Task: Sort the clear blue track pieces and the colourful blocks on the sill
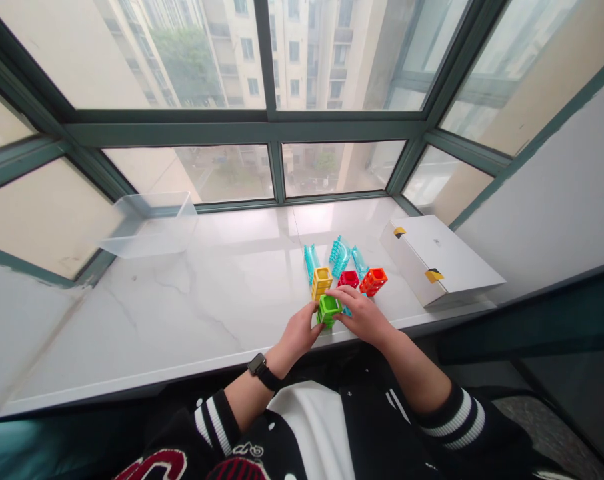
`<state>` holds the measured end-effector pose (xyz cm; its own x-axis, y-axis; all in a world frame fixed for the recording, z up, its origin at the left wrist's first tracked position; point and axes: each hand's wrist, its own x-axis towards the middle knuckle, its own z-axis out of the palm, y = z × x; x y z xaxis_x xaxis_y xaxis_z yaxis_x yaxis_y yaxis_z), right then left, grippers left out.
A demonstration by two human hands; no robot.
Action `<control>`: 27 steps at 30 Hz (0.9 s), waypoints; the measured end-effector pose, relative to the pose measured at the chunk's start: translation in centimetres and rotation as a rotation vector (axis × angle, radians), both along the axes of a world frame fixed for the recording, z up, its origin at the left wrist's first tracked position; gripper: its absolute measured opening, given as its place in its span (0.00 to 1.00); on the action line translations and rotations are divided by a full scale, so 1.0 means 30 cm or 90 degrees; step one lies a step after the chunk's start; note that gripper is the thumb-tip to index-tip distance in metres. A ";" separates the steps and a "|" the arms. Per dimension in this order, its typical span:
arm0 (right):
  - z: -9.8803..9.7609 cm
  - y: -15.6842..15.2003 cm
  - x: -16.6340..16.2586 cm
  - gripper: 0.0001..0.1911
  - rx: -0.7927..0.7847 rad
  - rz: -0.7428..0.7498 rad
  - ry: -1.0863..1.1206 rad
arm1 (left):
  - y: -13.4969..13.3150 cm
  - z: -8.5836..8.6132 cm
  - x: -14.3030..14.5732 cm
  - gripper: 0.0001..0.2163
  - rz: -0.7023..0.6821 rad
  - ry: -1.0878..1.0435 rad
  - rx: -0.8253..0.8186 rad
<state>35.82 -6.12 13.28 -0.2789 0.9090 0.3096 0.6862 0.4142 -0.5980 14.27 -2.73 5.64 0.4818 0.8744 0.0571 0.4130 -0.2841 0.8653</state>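
Note:
A green open-frame toy block (327,309) stands near the front edge of the white marble sill (207,300). My left hand (300,332) grips its left side with thumb and fingers. My right hand (362,315) presses on its right side and top, fingers together. Behind it stand a yellow block (321,281), a red block (349,278) and an orange block (373,281). Several translucent teal curved track pieces (340,256) lie behind the blocks. A bit of teal shows under my right hand.
A clear plastic tub (152,223) sits at the back left of the sill. A white cardboard box (439,259) with yellow tape lies at the right. Windows close off the back and sides. A black watch is on my left wrist.

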 end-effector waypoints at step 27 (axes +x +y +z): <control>-0.035 -0.003 -0.006 0.29 -0.020 -0.018 -0.021 | 0.005 -0.018 0.001 0.20 0.007 -0.051 -0.025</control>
